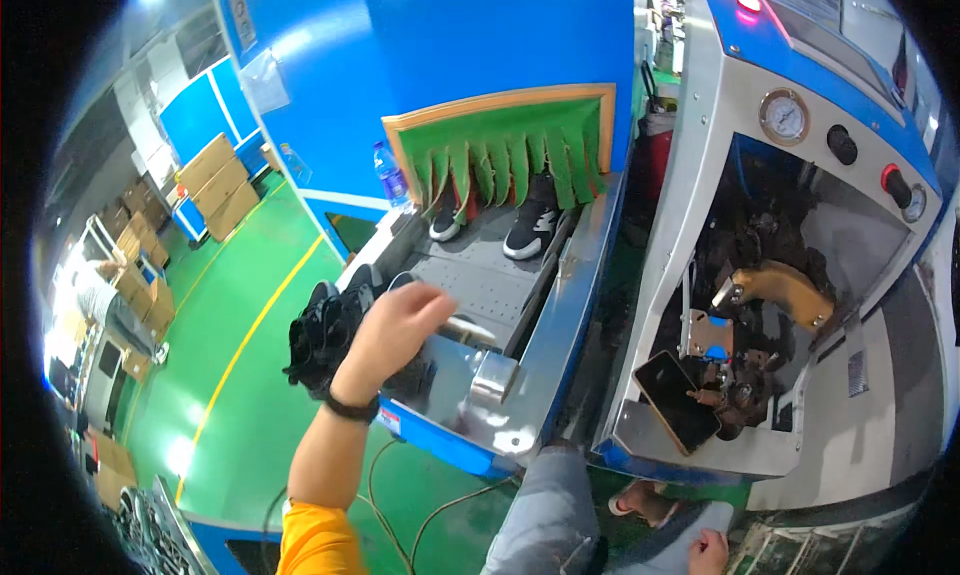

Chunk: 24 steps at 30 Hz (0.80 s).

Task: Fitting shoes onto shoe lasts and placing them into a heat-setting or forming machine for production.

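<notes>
My left hand [392,337], with a dark band at the wrist, reaches over the near end of a grey conveyor belt [465,275]. Its fingers are curled down on a black sneaker, mostly hidden, with a whitish sole edge [472,331] showing beside the knuckles. More black sneakers [325,330] crowd the belt's left edge, partly behind my wrist. Farther up, two black sneakers with white soles, a left one [446,222] and a right one [531,220], stand at a green strip curtain [500,160]. My right hand [709,552] rests closed at my right leg, nothing visible in it.
A blue machine housing [500,35] rises behind the belt. A plastic bottle [390,175] stands beside the curtain. At right is a machine with a gauge [783,116] and a phone [678,401] on its ledge. Cables [420,525] hang below; cartons [220,190] stand far left.
</notes>
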Each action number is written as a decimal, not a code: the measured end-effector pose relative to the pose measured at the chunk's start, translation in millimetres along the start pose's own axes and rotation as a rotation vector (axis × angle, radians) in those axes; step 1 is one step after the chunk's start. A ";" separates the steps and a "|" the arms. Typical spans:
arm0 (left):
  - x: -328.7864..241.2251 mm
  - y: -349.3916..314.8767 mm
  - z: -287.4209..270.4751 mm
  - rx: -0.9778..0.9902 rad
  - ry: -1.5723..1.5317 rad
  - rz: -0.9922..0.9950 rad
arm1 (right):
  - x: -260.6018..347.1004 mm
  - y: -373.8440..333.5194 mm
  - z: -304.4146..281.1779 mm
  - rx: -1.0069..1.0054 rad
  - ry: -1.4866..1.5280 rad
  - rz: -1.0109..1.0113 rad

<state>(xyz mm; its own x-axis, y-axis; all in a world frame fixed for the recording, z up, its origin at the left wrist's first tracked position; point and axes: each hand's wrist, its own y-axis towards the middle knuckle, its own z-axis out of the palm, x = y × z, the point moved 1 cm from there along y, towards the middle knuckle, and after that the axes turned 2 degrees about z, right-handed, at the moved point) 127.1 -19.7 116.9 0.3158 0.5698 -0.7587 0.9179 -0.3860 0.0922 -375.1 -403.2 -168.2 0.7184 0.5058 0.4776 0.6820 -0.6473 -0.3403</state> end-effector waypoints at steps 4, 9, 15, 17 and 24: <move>14.5 146.4 77.8 0.090 -0.478 -0.101 | 42.0 20.2 -1.7 0.154 -0.357 0.070; 118.6 290.4 172.2 -0.333 -0.041 -0.195 | -39.1 29.0 44.2 0.032 -0.224 -0.043; 124.6 300.1 193.1 -0.348 0.258 -0.105 | -94.3 14.7 57.7 -0.243 -1.508 -0.613; 111.7 279.4 178.9 -0.328 0.222 -0.152 | 4.3 24.3 13.5 -0.141 -0.222 -0.147; 63.3 119.7 142.6 -0.411 -0.928 -0.070 | 14.5 2.7 1.9 -0.090 -0.363 -0.213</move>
<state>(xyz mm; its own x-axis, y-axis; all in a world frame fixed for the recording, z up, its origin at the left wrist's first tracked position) 222.7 -133.3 -12.0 0.1074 -0.2737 -0.9558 0.9939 0.0054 0.1101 -362.6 -396.6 -163.8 0.5750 0.7913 0.2080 0.8175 -0.5453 -0.1853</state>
